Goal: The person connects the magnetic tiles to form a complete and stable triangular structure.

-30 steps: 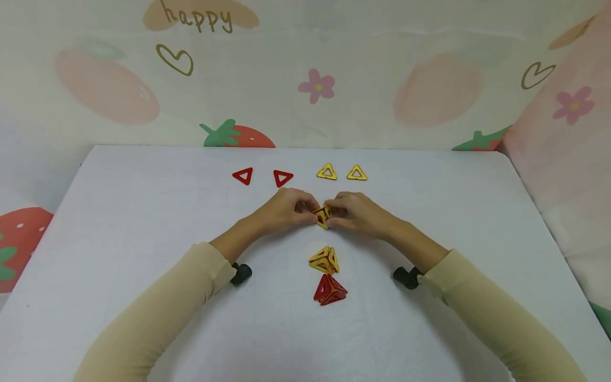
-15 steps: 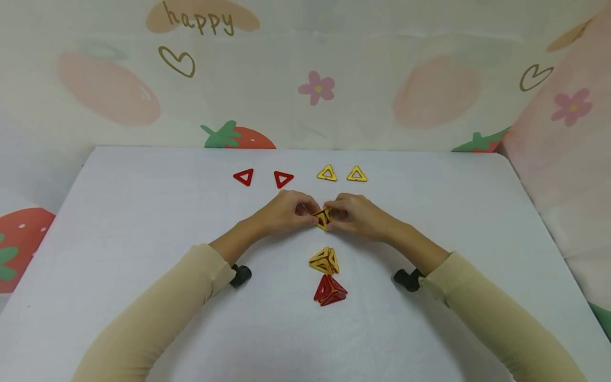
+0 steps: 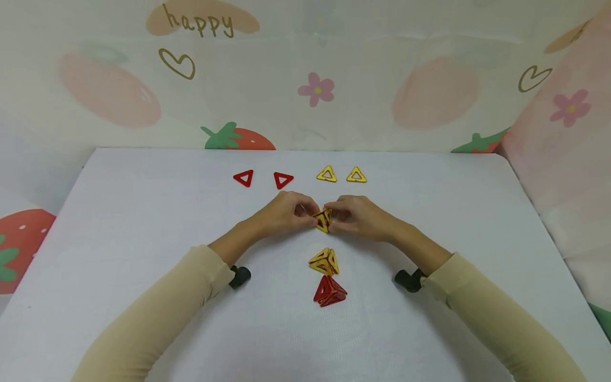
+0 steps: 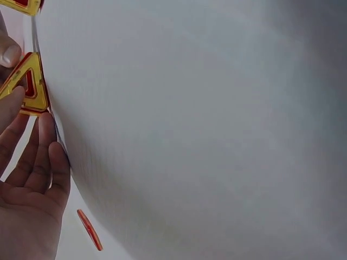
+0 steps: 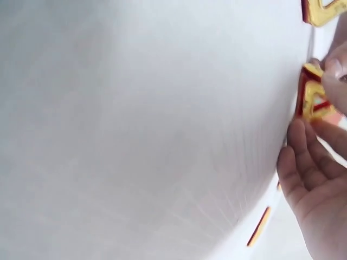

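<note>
Between both hands, near the middle of the white table, is a small pyramid of triangular magnetic tiles (image 3: 323, 220), yellow with red edges. The left hand (image 3: 288, 213) pinches its left side with thumb and fingers. On the other side, the right hand (image 3: 360, 217) pinches it the same way. In the left wrist view a yellow face of the held tiles (image 4: 38, 98) shows; the right wrist view has their red-edged side (image 5: 307, 103). Fingers cover parts of the pyramid. Nearer the person stand a yellow tile pyramid (image 3: 324, 261) and, close in front of it, a red tile pyramid (image 3: 330, 291).
Two flat red triangle tiles, one left (image 3: 244, 178) and one right (image 3: 283, 180), lie beyond the left hand. Beyond the right hand lie two yellow ones (image 3: 326, 174). A patterned cloth (image 3: 358, 106) hangs behind the table's far edge (image 3: 406, 154).
</note>
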A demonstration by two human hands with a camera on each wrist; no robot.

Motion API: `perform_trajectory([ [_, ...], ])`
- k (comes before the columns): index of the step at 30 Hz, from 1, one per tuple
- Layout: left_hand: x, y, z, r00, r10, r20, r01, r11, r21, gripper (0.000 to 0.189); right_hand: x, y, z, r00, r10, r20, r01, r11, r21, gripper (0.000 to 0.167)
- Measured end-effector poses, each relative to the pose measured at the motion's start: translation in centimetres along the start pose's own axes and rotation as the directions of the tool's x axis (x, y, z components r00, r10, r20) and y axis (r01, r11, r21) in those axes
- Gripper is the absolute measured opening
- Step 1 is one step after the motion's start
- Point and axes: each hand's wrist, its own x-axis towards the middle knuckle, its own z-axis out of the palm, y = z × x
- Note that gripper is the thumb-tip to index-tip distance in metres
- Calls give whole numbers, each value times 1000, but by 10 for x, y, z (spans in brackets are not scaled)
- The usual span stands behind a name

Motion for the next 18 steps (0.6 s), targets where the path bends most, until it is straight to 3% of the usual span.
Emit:
perform_trajectory([
  [6, -2, -1, 1, 1000, -3, -5, 3, 1000, -4, 17, -2, 5, -1, 999, -27, -28, 29, 997, 72, 41],
  [18, -2, -1, 1, 1000, 5, -8, -5, 1000, -14, 15, 0, 2, 2, 1000, -9, -28, 10, 999, 52, 39],
])
